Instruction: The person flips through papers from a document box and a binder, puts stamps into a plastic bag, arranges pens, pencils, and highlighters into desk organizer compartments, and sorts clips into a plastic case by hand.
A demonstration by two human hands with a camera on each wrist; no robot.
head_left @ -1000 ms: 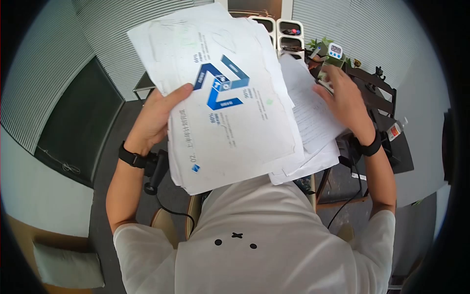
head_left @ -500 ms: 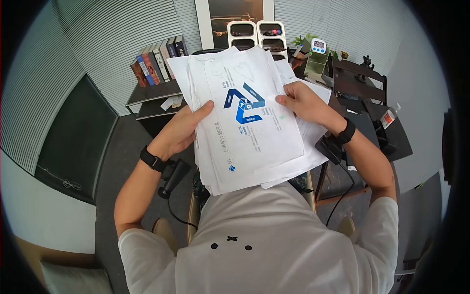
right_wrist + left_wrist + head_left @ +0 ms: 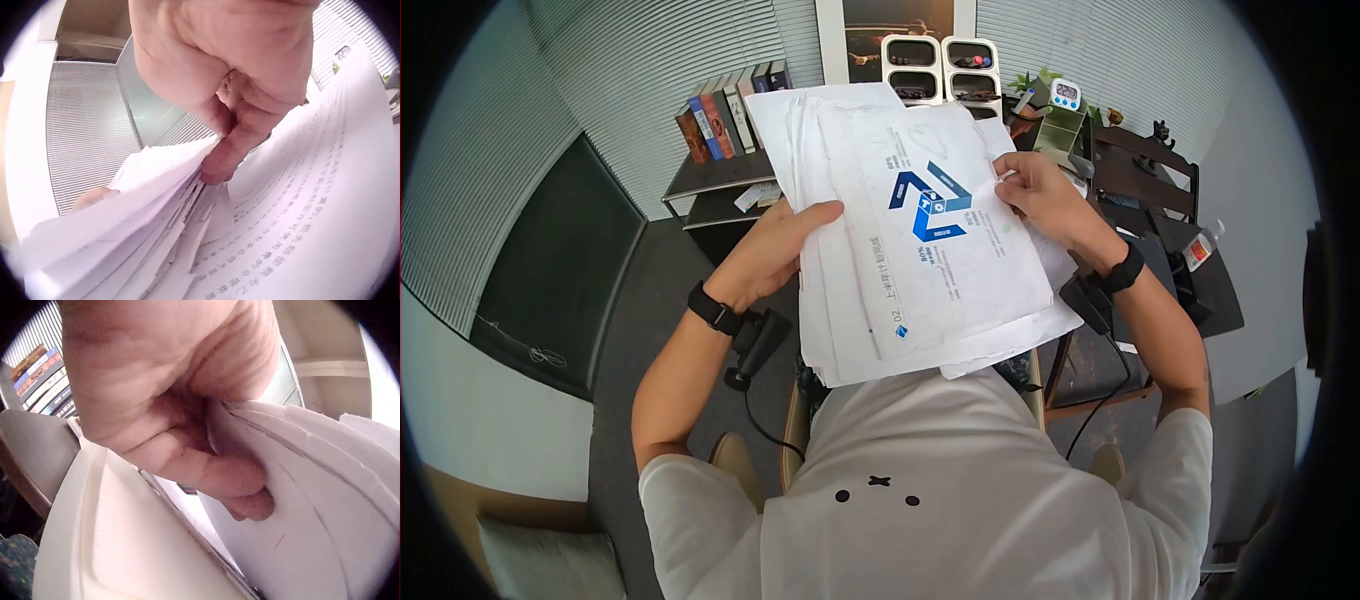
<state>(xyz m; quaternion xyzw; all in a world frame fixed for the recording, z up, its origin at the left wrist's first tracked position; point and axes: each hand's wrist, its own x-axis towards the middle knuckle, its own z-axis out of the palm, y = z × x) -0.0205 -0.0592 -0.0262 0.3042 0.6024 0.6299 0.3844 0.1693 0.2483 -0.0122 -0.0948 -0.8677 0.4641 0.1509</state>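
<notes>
A thick stack of loose white papers (image 3: pixel 840 330) is held up in front of the torso, its edges uneven. The top sheet (image 3: pixel 970 290) carries a blue three-armed graphic and printed text. At the left edge my left hand (image 3: pixel 778 250) grips the stack, thumb on top; in the left wrist view its fingers (image 3: pixel 234 475) curl against the underside. My right hand (image 3: pixel 1055 205) pinches the right edge of upper sheets between thumb and fingers. Below that pinch, the right wrist view shows fanned paper edges (image 3: pixel 169 250) beside a curved sheet of printed text (image 3: pixel 300 206).
Books (image 3: pixel 725 115) stand on a dark shelf (image 3: pixel 710 175) at the back left. Behind the papers are a white compartment organizer (image 3: pixel 941 80) and a small digital timer (image 3: pixel 1065 94). A clear bottle (image 3: pixel 1200 247) stands on a dark surface at the right.
My right hand has come in from the loose sheets at the right and taken hold of the stack's right edge. The left hand has kept its grip while the stack shifted and tilted slightly.
</notes>
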